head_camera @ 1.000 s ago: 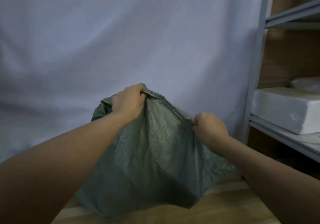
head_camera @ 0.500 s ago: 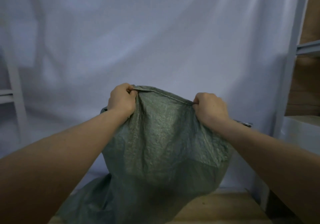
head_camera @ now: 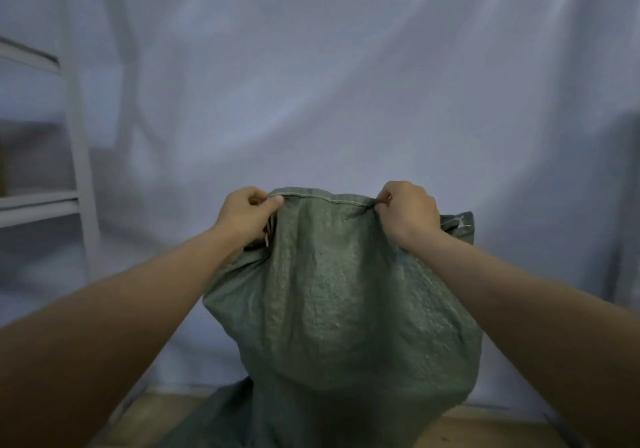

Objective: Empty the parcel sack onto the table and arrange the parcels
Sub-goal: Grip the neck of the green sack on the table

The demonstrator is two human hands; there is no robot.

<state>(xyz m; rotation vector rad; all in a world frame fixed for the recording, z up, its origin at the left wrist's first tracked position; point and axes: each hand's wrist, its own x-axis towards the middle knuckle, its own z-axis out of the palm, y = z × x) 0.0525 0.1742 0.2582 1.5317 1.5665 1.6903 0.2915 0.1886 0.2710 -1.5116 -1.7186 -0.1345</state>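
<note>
A green woven parcel sack [head_camera: 339, 302] hangs in front of me, bulging in its lower half, its bottom end resting on the wooden table [head_camera: 149, 413]. My left hand [head_camera: 246, 215] grips the stitched top seam at its left corner. My right hand [head_camera: 408, 212] grips the same seam at the right corner, with loose fabric bunched beyond it. The seam runs taut between the two hands. No parcel shows; whatever fills the sack is hidden inside it.
A white cloth backdrop [head_camera: 346, 83] hangs close behind the table. A pale metal shelf rack [head_camera: 76, 142] stands at the left. A strip of wooden tabletop shows at the bottom right [head_camera: 502, 430].
Both hands have lifted the sack's seam higher and spread it wider and level. My view has swung left: the right shelf with the white box is gone and the left rack has come in.
</note>
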